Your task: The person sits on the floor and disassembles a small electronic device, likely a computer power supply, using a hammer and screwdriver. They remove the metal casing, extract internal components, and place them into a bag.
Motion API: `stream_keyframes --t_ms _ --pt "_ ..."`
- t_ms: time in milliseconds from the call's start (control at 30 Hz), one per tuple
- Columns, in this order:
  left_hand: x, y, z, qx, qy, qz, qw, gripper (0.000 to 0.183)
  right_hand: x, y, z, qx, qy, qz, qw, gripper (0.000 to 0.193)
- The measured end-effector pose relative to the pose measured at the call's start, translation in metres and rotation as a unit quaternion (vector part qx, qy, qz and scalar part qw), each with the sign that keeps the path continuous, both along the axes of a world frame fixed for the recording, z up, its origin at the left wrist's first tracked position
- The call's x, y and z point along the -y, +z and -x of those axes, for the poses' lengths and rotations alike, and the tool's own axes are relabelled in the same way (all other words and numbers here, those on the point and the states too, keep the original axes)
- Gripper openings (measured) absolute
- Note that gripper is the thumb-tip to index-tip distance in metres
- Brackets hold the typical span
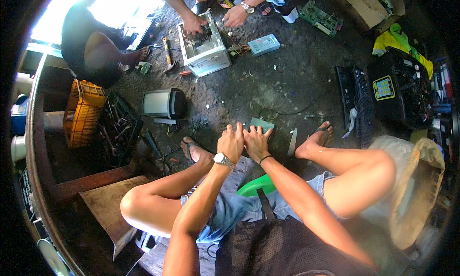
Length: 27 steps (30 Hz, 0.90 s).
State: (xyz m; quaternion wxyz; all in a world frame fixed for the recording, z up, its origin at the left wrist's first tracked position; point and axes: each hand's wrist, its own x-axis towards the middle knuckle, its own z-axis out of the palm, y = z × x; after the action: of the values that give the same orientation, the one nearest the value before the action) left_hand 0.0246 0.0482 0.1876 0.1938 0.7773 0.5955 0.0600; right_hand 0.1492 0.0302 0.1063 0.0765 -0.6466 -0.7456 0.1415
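My left hand, with a wristwatch, and my right hand, with a dark wristband, are side by side between my feet. A grey-green flat piece shows just beyond the fingers of my right hand, which are bent over its near edge. The fingers of my left hand are drawn together, and what lies under them is hidden. A pale pointed blade lies on the ground to the right of my hands, apart from them. Something bright green sits below my wrists, between my thighs.
Ahead, another person's hands work in an open computer case. A power supply, hammer and small boxy monitor lie around. A circuit board and keyboards are right, an orange crate left.
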Motion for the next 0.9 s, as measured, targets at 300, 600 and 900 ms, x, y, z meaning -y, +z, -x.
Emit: stream_keyframes --t_ms 300,600,900 --pt "-0.010 0.032 -0.006 -0.037 0.099 0.200 0.974 0.038 -0.013 0.000 -0.006 0.025 0.058 0.053 0.997 0.011" --pt "-0.012 0.022 -0.004 0.004 0.084 0.157 0.984 0.030 -0.021 -0.008 -0.011 0.022 0.120 0.013 0.992 0.013" --pt "-0.008 0.014 0.003 -0.004 0.137 0.000 0.991 0.037 -0.026 -0.018 -0.012 0.024 0.146 0.016 0.989 0.027"
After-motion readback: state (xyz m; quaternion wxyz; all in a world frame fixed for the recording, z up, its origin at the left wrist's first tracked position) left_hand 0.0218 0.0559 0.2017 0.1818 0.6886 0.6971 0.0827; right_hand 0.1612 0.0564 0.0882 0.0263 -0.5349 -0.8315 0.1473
